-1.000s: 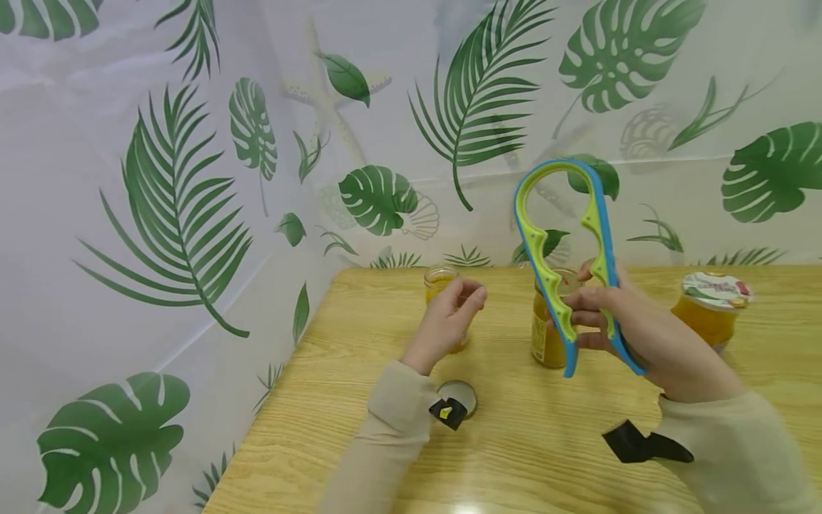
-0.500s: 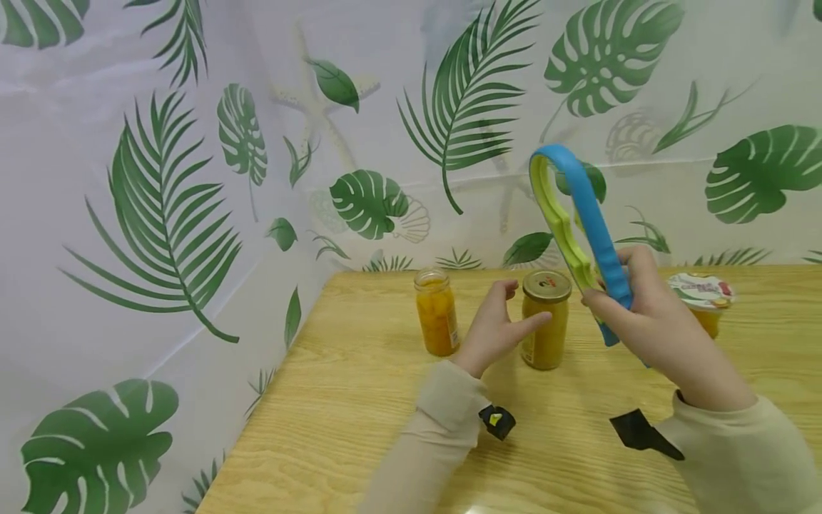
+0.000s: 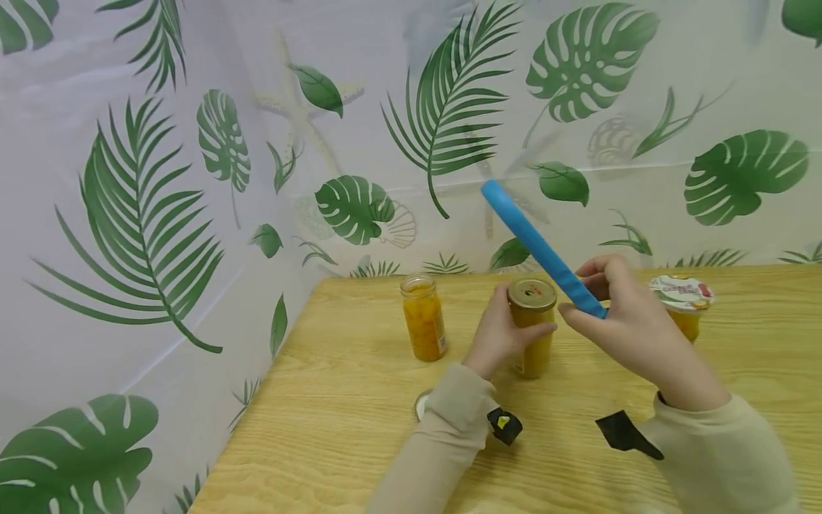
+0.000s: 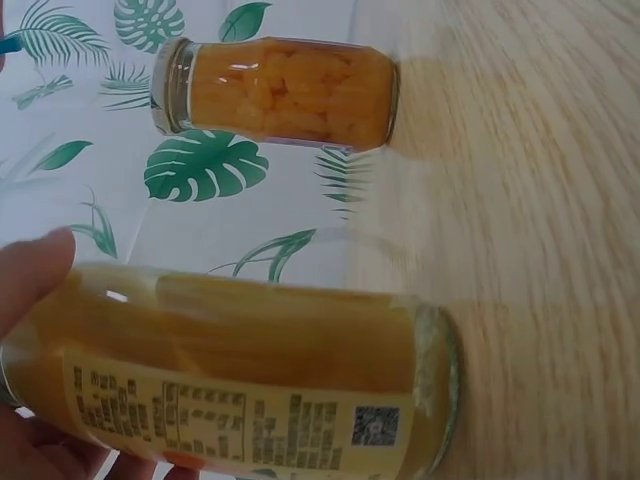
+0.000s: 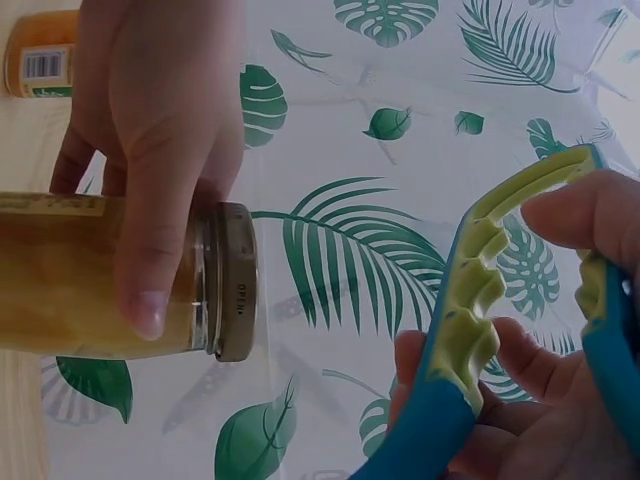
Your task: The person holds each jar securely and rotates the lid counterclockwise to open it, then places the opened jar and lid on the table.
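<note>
My left hand [image 3: 497, 339] grips a glass jar [image 3: 537, 353] of yellow contents just below its gold lid [image 3: 532, 293], thumb across the front. The jar stands upright on the table; its printed label [image 4: 240, 410] shows in the left wrist view. My right hand [image 3: 632, 332] holds a blue and yellow-green jar opener [image 3: 536, 243], edge-on in the head view and tilted up to the left. In the right wrist view the notched inner side of the opener [image 5: 470, 300] is visible, apart from the gold lid, with nothing between its arms.
Left of my left hand stands a lidless jar [image 3: 424, 328] of orange fruit pieces. A loose lid [image 3: 422, 405] lies on the wooden table [image 3: 321, 414], partly behind my left sleeve. A jar with a white patterned lid [image 3: 682, 293] stands at the right. A leaf-print backdrop [image 3: 359, 128] borders the table.
My left hand has moved right from beside the lidless jar and now grips the gold-lidded jar. My right hand has turned the jar opener from face-on to edge-on, tipping it left.
</note>
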Motion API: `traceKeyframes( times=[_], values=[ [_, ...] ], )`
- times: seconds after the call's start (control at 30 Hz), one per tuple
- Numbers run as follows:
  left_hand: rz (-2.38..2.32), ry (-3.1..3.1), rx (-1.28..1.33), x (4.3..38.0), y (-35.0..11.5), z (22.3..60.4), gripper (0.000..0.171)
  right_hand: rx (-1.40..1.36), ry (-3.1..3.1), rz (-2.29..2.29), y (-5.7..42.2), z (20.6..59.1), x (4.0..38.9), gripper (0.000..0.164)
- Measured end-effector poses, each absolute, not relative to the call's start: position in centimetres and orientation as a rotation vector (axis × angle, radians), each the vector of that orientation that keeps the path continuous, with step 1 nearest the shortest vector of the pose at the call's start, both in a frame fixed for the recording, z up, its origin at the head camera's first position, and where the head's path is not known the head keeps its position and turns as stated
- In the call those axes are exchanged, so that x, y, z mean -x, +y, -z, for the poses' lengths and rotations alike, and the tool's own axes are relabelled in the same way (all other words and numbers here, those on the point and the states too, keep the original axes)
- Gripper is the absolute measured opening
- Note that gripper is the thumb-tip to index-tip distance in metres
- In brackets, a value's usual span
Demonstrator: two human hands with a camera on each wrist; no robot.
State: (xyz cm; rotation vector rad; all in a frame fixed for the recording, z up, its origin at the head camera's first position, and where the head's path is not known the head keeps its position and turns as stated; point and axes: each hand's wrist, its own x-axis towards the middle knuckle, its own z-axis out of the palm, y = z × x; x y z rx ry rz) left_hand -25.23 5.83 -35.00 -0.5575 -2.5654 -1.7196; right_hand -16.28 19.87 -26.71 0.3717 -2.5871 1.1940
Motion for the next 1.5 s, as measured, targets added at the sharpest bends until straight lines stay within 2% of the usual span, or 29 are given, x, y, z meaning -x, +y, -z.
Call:
traceKeyframes(
  times=[0.17, 0.37, 0.6, 0.9, 1.1, 1.5],
  values=[
    [1.701, -2.557, 0.696, 25.5, 5.4, 34.7, 0.051, -0.366, -2.63, -1.136, 19.8, 26.5, 16.3, 0.053],
    [1.68, -2.582, 0.747, 25.6, 4.7, 34.8, 0.051, -0.373, -2.669, -1.022, 19.9, 26.3, 16.5, 0.061],
    [1.672, -2.574, 0.888, 25.1, 3.8, 34.7, 0.051, -0.373, -2.699, -0.911, 20.2, 26.4, 16.4, 0.057],
    [1.754, -2.666, 0.85, 24.5, 3.5, 34.6, 0.062, -0.357, -2.782, -0.854, 20.3, 26.7, 16.7, 0.055],
    [1.767, -2.65, 0.849, 24.2, 3.2, 35.4, 0.057, -0.343, -2.867, -0.87, 20.3, 27.2, 16.8, 0.058],
    [1.896, -2.58, 0.897, 23.9, 2.6, 35.7, 0.051, -0.387, -2.9, -0.596, 20.0, 28.1, 17.3, 0.06]
  ],
)
